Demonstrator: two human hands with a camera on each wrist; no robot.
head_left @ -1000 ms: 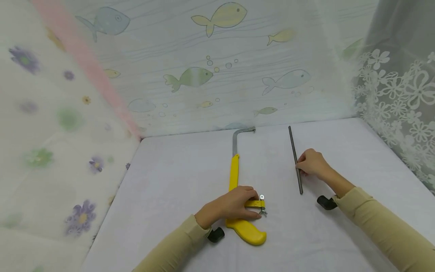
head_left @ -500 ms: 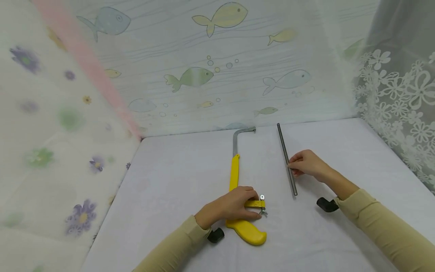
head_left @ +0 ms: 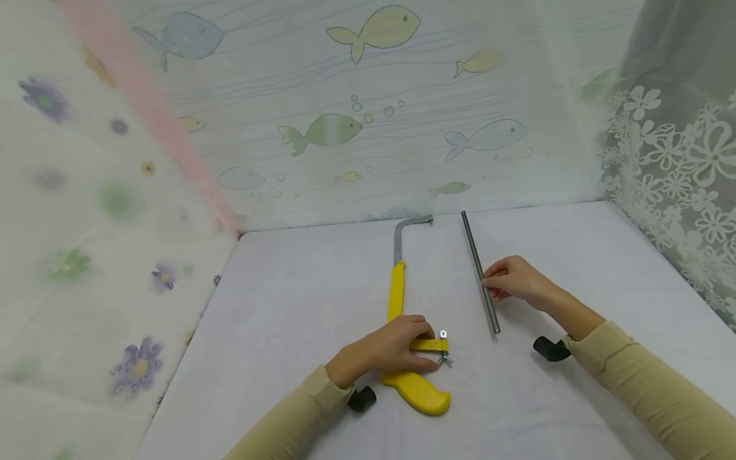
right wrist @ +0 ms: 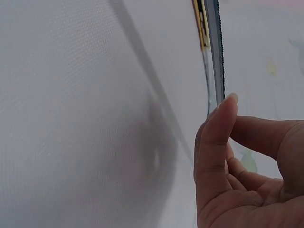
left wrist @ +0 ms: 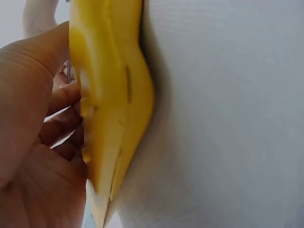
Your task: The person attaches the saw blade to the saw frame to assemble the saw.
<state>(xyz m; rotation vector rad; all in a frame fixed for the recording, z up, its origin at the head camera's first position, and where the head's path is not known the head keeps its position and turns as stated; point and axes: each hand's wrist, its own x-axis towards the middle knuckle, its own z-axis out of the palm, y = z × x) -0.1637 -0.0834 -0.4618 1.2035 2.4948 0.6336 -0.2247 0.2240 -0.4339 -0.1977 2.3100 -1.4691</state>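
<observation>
A hacksaw frame (head_left: 397, 291) with a yellow handle (head_left: 422, 393) lies on the white cloth, its bent grey end pointing away. My left hand (head_left: 391, 345) grips the frame just above the handle, thumb near the wing nut (head_left: 445, 361). Yellow frame body (left wrist: 111, 95) fills the middle of the left wrist view, fingers behind it. To the right, my right hand (head_left: 520, 281) pinches a long grey hacksaw blade (head_left: 473, 249) between thumb and fingers. Fine teeth line one edge of the blade (right wrist: 217, 52) in the right wrist view, and its shadow falls apart from it.
White cloth (head_left: 310, 287) covers the table. A fish-print curtain (head_left: 402, 83) hangs at the back edge, a flowered one (head_left: 103, 255) on the left, and lace (head_left: 684, 160) on the right. Black wrist mounts (head_left: 550, 349) hang below both cuffs.
My right hand has moved a little left, bringing the blade closer to the hacksaw frame with its far end tilted further left. The left hand and the frame have hardly moved.
</observation>
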